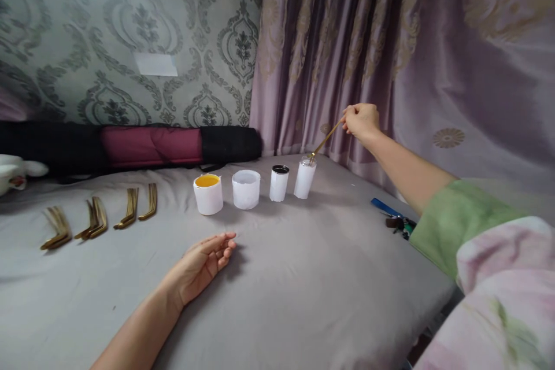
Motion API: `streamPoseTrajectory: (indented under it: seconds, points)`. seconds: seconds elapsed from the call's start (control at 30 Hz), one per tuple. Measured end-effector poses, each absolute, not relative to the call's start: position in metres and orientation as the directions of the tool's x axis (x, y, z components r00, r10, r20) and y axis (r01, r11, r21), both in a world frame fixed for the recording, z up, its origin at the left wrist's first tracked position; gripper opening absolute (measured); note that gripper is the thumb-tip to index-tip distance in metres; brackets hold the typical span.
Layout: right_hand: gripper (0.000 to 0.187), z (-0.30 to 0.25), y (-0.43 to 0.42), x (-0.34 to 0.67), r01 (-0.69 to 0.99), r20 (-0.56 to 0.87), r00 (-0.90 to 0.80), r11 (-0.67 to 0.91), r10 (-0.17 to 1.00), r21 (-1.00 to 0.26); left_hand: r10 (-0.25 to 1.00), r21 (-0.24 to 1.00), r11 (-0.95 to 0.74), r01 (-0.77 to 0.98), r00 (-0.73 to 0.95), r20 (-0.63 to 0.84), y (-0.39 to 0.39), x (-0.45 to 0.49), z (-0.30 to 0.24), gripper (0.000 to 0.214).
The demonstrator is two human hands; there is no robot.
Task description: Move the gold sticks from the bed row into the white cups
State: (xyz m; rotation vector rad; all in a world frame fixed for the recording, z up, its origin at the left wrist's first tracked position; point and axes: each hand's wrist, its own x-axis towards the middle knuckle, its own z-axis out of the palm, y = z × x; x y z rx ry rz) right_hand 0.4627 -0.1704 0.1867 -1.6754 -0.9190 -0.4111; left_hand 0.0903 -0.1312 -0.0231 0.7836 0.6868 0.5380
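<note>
My right hand point(362, 121) pinches the upper end of a long, thin gold utensil point(326, 140). The utensil slants down to the left, its lower end at the mouth of a tall white cylindrical container point(305, 179); its exact kind is too small to make out. Left of that container stand a narrower white one with a dark inside point(278, 185), a wide translucent white tub point(246, 191) and a white tub with a yellow inside point(208, 195). In front of the tubs, my left hand point(203, 266) rests on the grey sheet, fingers loosely bent and holding nothing.
Several groups of thin gold utensils point(93, 218) lie on the grey sheet point(277, 295) at left. A blue strap with keys point(396, 217) lies near my right forearm. A black and maroon roll point(151, 146) lies along the wall, beside purple curtains point(329, 40).
</note>
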Motion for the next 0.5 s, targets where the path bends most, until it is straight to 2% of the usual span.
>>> streamPoseTrajectory:
  seconds: [0.23,0.5]
  points:
    - [0.02,0.18,-0.162,0.46,0.795,0.683,0.581,-0.126,0.442,-0.594,0.667,0.784,0.595,-0.178,0.653,-0.358,-0.131,0.091,-0.021,0.017]
    - [0.02,0.165,-0.145,0.459,0.827,0.655,0.513,-0.114,0.555,-0.551,0.663,0.786,0.593,-0.174,0.659,-0.355,-0.131,0.09,-0.022,0.019]
